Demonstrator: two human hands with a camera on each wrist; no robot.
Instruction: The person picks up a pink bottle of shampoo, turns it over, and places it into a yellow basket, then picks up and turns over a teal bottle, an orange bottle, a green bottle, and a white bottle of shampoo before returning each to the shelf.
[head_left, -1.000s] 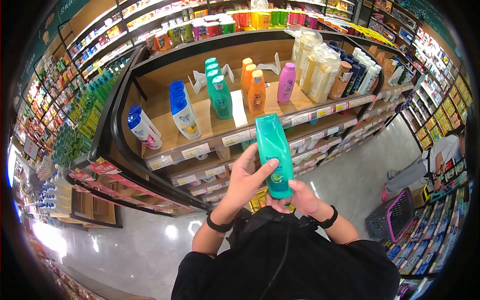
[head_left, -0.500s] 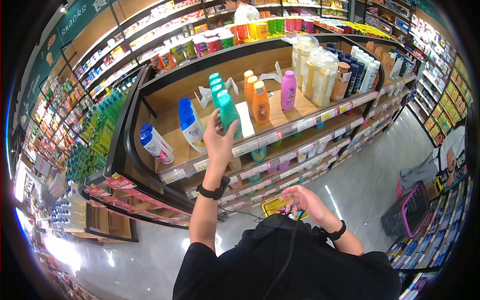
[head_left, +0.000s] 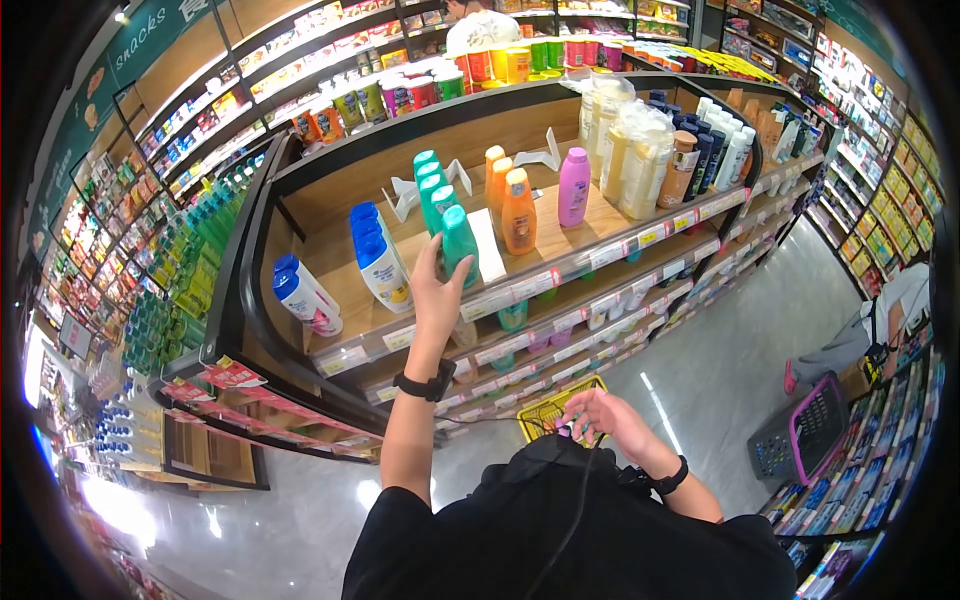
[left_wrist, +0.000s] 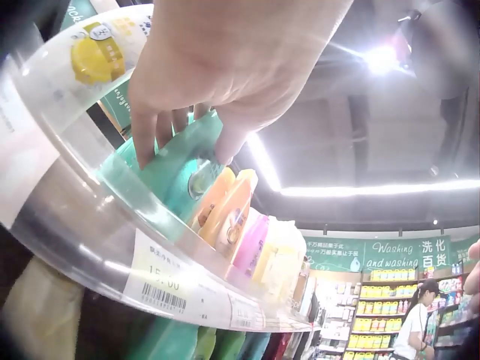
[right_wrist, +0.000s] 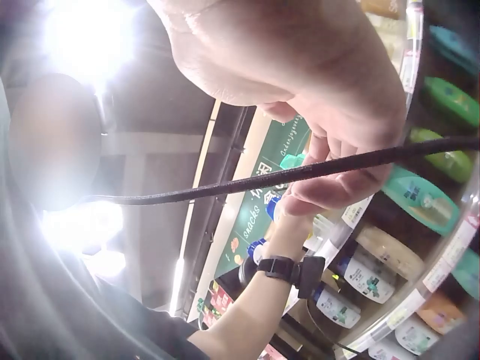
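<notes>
My left hand [head_left: 436, 292] reaches out to the top shelf and grips a green shampoo bottle [head_left: 460, 238] from the near side, thumb on its right and fingers on its left. The bottle stands upright at the front of a row of matching green bottles [head_left: 429, 186], just behind the clear shelf lip. In the left wrist view the fingers curl round the green bottle [left_wrist: 176, 180], hiding part of it. My right hand [head_left: 606, 416] hangs in front of my body with loosely bent fingers and holds nothing; a dark cord crosses before it in the right wrist view.
White bottles with blue caps [head_left: 383, 268] stand left of the green row. To its right are orange bottles [head_left: 518, 215] and a pink bottle [head_left: 573, 190]. A yellow basket [head_left: 540, 415] is below my right hand. A grey basket [head_left: 770, 445] and a person are at the right.
Both hands held the green bottle before my chest. My right hand has let go, and my left hand has carried the bottle forward to the front of the green row.
</notes>
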